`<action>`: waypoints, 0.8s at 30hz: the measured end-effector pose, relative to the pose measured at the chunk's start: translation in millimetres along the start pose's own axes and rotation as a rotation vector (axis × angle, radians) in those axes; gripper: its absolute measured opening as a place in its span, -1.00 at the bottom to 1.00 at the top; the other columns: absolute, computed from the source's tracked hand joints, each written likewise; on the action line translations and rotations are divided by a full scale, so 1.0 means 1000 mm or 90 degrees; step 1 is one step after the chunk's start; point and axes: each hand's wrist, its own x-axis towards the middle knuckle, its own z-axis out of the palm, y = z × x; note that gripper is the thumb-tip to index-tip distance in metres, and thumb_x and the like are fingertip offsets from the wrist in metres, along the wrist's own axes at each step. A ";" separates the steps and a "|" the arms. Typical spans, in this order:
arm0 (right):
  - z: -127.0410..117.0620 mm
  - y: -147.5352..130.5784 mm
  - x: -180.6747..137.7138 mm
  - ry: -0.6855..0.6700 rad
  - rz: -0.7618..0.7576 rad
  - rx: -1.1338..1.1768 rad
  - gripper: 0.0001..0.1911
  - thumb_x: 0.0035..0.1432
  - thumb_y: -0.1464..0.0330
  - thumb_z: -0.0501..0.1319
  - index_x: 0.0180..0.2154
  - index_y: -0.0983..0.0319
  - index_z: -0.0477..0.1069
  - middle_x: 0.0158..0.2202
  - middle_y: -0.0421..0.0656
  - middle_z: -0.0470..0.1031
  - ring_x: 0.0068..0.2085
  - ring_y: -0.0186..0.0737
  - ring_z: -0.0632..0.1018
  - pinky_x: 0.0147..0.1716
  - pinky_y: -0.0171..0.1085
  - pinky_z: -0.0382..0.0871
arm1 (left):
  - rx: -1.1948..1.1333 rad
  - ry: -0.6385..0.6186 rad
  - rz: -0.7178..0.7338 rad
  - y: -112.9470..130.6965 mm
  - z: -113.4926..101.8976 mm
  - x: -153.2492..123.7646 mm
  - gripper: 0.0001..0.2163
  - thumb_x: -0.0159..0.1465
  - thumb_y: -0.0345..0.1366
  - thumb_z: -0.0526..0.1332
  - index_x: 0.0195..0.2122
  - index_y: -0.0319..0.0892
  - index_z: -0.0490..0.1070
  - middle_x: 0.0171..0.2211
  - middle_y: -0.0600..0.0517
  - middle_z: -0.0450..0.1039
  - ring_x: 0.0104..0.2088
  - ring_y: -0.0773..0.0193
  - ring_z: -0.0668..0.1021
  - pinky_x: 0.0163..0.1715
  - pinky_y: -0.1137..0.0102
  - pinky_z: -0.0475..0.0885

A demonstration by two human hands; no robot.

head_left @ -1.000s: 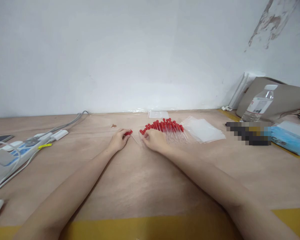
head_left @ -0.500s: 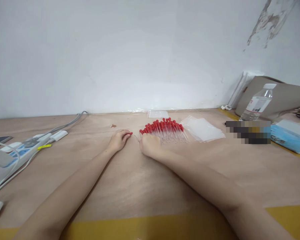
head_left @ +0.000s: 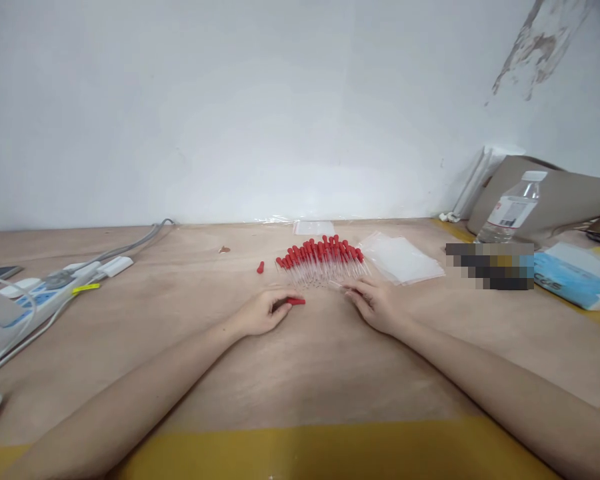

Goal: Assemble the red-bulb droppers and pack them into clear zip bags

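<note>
My left hand (head_left: 267,313) is closed in a pinch on a red rubber dropper bulb (head_left: 296,301), which points right from the fingertips. My right hand (head_left: 377,305) is to its right, fingers drawn together on a thin clear dropper tube (head_left: 336,285), whose outline is faint. Between and beyond the hands lies a fanned row of glass droppers (head_left: 323,257), red bulbs away from me and clear tips towards me. A single loose red bulb (head_left: 261,268) rests on the table left of the row, apart from both hands.
Clear zip bags (head_left: 403,259) lie right of the droppers, another bag (head_left: 313,228) behind them. A power strip (head_left: 35,307) with cables is at left. At right are a water bottle (head_left: 510,208), a blue tissue pack (head_left: 577,277) and a grey bag (head_left: 565,193). The wall closes the back.
Both hands have come nearer to me and to the right, and they are now wider apart. The loose red bulb, earlier at my left fingertips, now lies free on the table.
</note>
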 end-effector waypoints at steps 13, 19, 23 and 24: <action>0.010 -0.022 0.004 -0.005 -0.056 0.016 -0.81 0.15 0.33 0.05 -0.29 0.25 0.40 -0.42 -0.13 0.38 -0.40 -0.30 0.39 -0.38 -0.29 0.27 | 0.102 0.107 -0.006 0.013 0.018 0.009 -0.81 0.25 -0.25 0.04 -0.22 -0.12 0.42 -0.24 -0.01 0.45 -0.20 0.24 0.45 -0.10 0.25 0.28; 0.012 -0.027 0.006 -0.013 -0.081 0.012 -0.81 0.16 0.34 0.05 -0.27 0.23 0.40 -0.41 -0.13 0.41 -0.40 -0.30 0.39 -0.32 -0.26 0.26 | -0.036 0.080 -0.068 0.017 0.018 0.008 -0.81 0.26 -0.24 0.02 -0.21 -0.14 0.37 -0.29 0.04 0.47 -0.28 0.30 0.48 -0.24 0.40 0.35; 0.015 -0.028 0.007 -0.011 -0.082 0.022 -0.79 0.16 0.33 0.05 -0.27 0.22 0.42 -0.43 -0.14 0.41 -0.41 -0.30 0.40 -0.35 -0.27 0.27 | -0.087 0.069 -0.072 0.018 0.020 0.008 -0.81 0.25 -0.24 0.02 -0.22 -0.16 0.37 -0.29 0.03 0.46 -0.28 0.30 0.48 -0.25 0.41 0.36; 0.015 -0.028 0.007 -0.013 -0.080 0.033 -0.79 0.16 0.32 0.05 -0.27 0.22 0.43 -0.43 -0.14 0.41 -0.41 -0.31 0.40 -0.37 -0.29 0.28 | -0.095 0.068 -0.070 0.018 0.020 0.008 -0.81 0.25 -0.24 0.02 -0.23 -0.17 0.37 -0.30 0.03 0.46 -0.28 0.30 0.48 -0.25 0.41 0.36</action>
